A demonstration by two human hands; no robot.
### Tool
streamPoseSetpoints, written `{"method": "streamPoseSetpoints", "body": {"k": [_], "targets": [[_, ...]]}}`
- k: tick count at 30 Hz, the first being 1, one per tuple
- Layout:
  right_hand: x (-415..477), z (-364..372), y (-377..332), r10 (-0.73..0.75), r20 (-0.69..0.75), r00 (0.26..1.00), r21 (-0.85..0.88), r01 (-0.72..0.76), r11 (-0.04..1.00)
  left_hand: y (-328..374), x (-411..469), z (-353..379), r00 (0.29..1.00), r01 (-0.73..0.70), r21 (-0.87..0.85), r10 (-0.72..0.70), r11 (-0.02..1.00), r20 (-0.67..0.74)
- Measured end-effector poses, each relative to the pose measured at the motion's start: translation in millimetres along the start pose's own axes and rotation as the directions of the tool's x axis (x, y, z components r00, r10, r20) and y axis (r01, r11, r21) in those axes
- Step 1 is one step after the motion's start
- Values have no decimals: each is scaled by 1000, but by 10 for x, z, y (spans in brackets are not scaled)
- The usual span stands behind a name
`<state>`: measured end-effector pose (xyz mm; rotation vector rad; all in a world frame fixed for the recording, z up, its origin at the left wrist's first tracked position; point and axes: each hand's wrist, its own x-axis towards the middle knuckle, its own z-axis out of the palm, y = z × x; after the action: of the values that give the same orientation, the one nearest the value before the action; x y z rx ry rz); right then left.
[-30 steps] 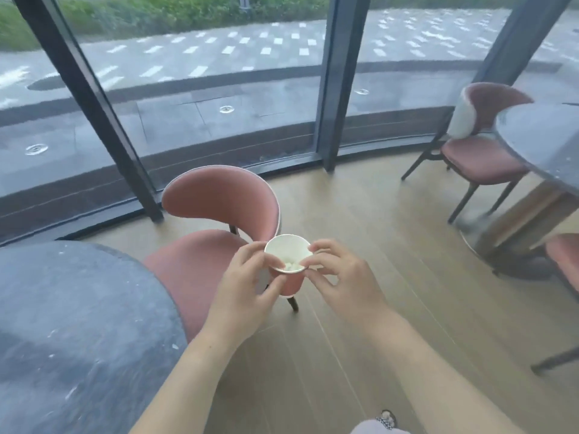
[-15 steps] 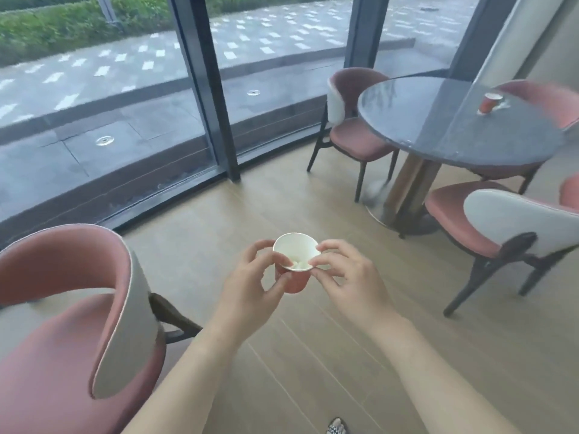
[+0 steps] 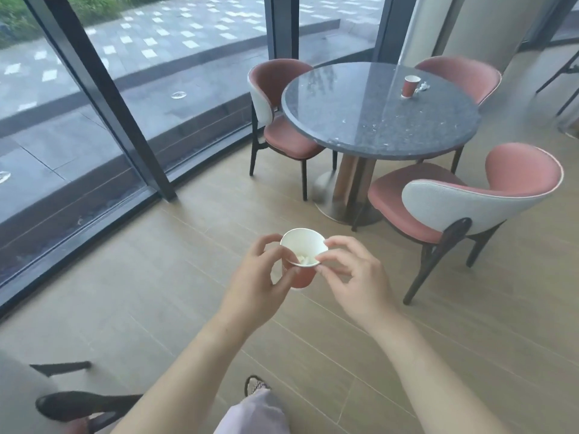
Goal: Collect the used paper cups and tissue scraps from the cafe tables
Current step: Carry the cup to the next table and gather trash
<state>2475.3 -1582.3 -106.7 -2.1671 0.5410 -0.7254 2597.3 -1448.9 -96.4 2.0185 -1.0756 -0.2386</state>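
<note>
We hold a paper cup (image 3: 301,245).
Our left hand (image 3: 255,281) curls round its red wall; our right hand (image 3: 355,277) pinches the rim at three o'clock. White scraps (image 3: 305,260), probably tissue, lie inside. A second cup (image 3: 410,86) stands on the table (image 3: 360,120) at one o'clock.

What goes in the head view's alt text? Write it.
The left hand and right hand hold a paper cup with tissue scraps inside. Ahead, a second cup and a scrap sit on a round table among pink chairs.
</note>
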Motion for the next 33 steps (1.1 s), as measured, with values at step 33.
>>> {"method": "streamPoseSetpoints", "body": {"k": [33], "targets": [[3718, -587, 2223, 182, -322, 929, -135, -235, 963, -409, 4910, 1359, 865, -319, -128, 344, 939, 366]]}}
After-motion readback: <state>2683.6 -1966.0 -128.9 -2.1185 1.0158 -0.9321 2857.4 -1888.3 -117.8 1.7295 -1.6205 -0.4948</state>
